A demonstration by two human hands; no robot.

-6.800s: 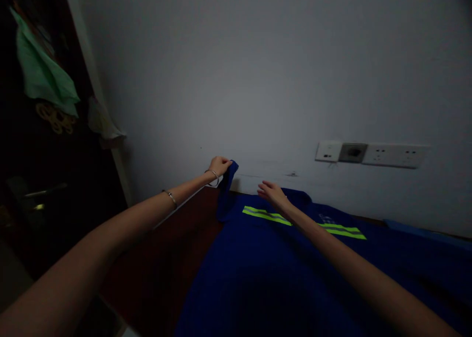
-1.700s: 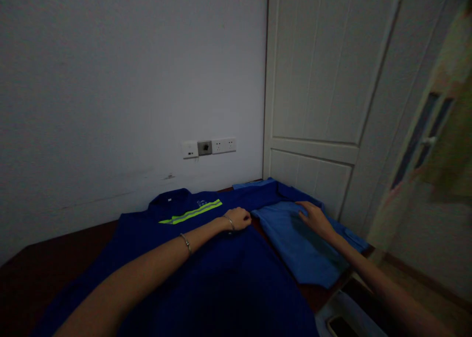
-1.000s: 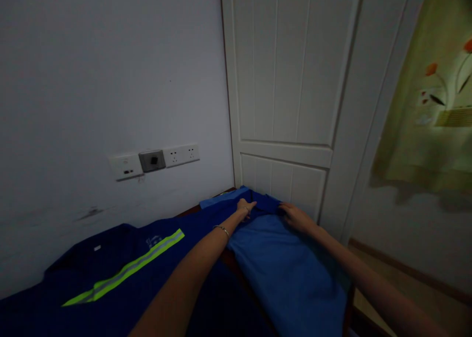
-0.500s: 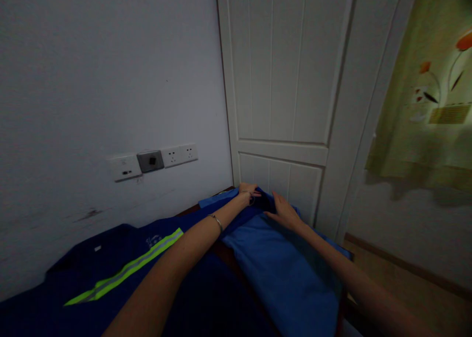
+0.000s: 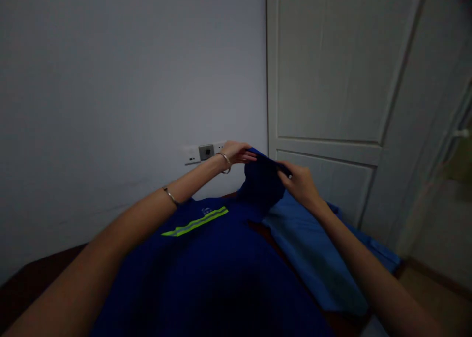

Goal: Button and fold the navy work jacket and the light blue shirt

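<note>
A dark blue work jacket (image 5: 210,229) with a yellow-green reflective strip and a small pale emblem lies over the dark red surface. One end of it, which looks like a sleeve, is lifted, its edge stretched between my two hands. My left hand (image 5: 238,152), with a bangle at the wrist, is closed on the left end of that edge. At the right end, my right hand (image 5: 299,180) pinches the cloth between thumb and fingers. Below my right forearm lies a lighter blue garment (image 5: 306,248), spread flat and partly covered by the arm.
Behind my hands is a pale wall with a row of sockets (image 5: 205,152). A white panelled door (image 5: 328,81) stands at the back right. The dark red surface (image 5: 40,273) shows at lower left, and wooden floor (image 5: 424,288) at lower right.
Both hands have lifted the dark blue cloth off the lighter blue garment and now hold its edge up between them. My right hand has closed on it. The view has turned left.
</note>
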